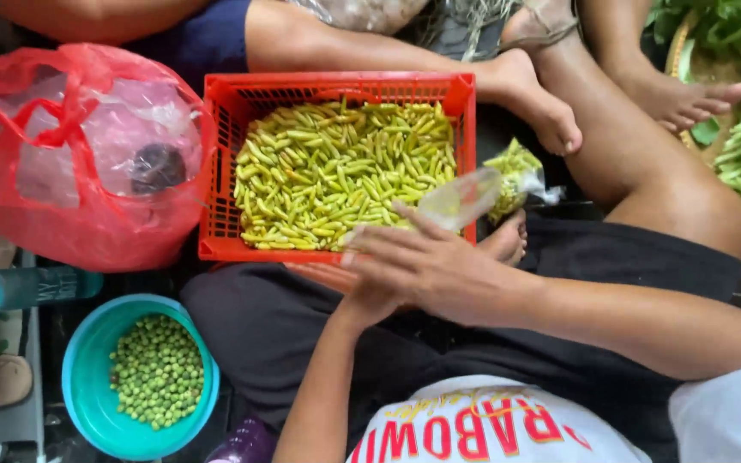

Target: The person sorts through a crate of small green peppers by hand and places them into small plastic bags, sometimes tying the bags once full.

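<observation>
Clear, thin plastic makes the small bag (460,199) that the person's right hand (426,261) holds up over the near corner of the red crate (225,163). The fingers are spread and flat along the bag's mouth. The left hand (362,300) is tucked under the right one, so nobody can tell if it is shut or open. The bag looks light, soft and slippery, so it is best held at the rim. The crate is full of small green and yellow chillies (345,171). They look light and smooth, and easy to bruise. A filled bag (516,176) lies just beside the crate.
</observation>
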